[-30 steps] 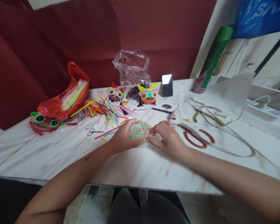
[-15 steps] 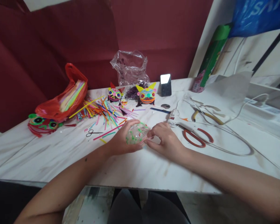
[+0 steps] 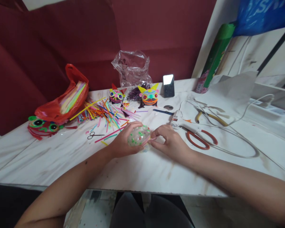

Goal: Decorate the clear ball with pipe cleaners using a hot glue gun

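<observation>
Near edge: left hand [image 3: 123,142] wrapped round the left side of a clear ball with green and red spots [image 3: 138,136], thumb on the far side, fingers beneath. Ball sits between both hands, above the marble-patterned table [image 3: 137,174]; whether it touches, cannot tell. Right hand [image 3: 169,141] at the ball's right side, thumb and fingertips pinching a thin pink strip [image 3: 152,138] against it. Just right, orange-handled scissors [image 3: 199,147]; beyond, white glue gun [image 3: 177,121]. Farther, loose pipe cleaners [image 3: 109,115], yellow-horned lion head [image 3: 149,96], phone [image 3: 169,89] propped upright.
</observation>
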Demonstrator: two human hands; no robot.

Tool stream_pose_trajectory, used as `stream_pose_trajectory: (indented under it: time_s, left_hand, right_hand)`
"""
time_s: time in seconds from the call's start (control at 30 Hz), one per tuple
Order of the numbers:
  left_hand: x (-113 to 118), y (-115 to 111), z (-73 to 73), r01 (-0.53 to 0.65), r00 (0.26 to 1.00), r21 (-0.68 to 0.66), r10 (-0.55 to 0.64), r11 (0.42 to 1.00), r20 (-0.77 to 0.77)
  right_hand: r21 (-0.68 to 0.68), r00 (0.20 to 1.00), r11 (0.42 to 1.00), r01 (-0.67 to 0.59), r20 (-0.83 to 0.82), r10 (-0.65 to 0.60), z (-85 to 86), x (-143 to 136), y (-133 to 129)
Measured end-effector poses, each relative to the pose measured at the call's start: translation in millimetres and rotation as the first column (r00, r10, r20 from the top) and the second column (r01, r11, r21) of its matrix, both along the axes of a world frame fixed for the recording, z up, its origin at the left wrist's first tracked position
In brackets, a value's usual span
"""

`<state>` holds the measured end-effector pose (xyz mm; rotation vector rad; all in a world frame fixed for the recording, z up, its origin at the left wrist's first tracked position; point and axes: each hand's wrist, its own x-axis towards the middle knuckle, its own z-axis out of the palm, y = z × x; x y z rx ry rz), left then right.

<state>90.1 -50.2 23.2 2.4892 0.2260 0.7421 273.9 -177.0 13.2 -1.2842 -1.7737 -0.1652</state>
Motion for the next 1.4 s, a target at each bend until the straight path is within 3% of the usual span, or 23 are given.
stream_pose_trajectory:
  time_s: [0.13, 0.37, 0.63, 0.77, 0.83, 0.9, 0.93, 1.0, 1.1, 1.2, 1.4]
  left_hand:
    - [-1, -2, 6.2, 0.018, 0.998, -0.008, -0.018, 1.0, -0.068]
    - [-1, -10, 5.1, -0.077, 0.995, -0.035, 0.075, 0.996, -0.062]
    - [-1, -13, 10.1, -0.146, 0.978, -0.144, 0.12, 0.979, -0.173]
    - [0, -11, 9.2, -0.139, 0.983, -0.16, 0.117, 0.977, -0.14]
    - [0, -5, 6.7, -0.155, 0.984, -0.235, 0.129, 0.96, -0.12]
    - [0, 4, 2.9, -0.167, 0.985, -0.405, 0.139, 0.899, -0.099]
    - [0, 9, 0.6, -0.16, 0.987, -0.519, 0.138, 0.84, -0.082]
    - [0, 19, -3.9, -0.113, 0.99, -0.738, 0.135, 0.665, -0.029]
    - [0, 29, -9.2, 0.009, 0.985, -0.889, 0.149, 0.457, 0.087]
    - [1, 32, -12.0, 0.088, 0.976, -0.922, 0.154, 0.377, 0.156]
    - [2, 36, -16.2, 0.178, 0.951, -0.939, 0.194, 0.295, 0.241]
  right_hand:
    - [-0.011, 1.0, 1.0, 0.003, -0.003, -0.003, -2.4, -2, -1]
    - [-0.046, 1.0, 0.999, 0.018, -0.007, -0.019, -4.3, -4, 1]
    - [-0.056, 1.0, 0.998, 0.022, 0.005, -0.022, -4.8, -6, 1]
    - [-0.061, 1.0, 0.998, -0.02, -0.001, 0.02, -1.2, -4, -1]
    - [-0.063, 0.999, 0.998, -0.01, -0.044, 0.007, 2.4, 0, -2]
    - [-0.059, 0.993, 0.997, 0.051, -0.101, -0.057, 5.7, 5, -3]
    - [-0.063, 0.987, 0.994, 0.087, -0.126, -0.095, 6.8, 8, -3]
    - [-0.093, 0.974, 0.985, 0.144, -0.16, -0.158, 7.1, 14, -2]
    - [-0.144, 0.964, 0.973, 0.183, -0.17, -0.206, 3.2, 21, 3]
    - [-0.155, 0.967, 0.969, 0.192, -0.137, -0.213, -2.7, 26, 7]
    - [-0.167, 0.978, 0.967, 0.195, -0.048, -0.205, -13.7, 29, 10]
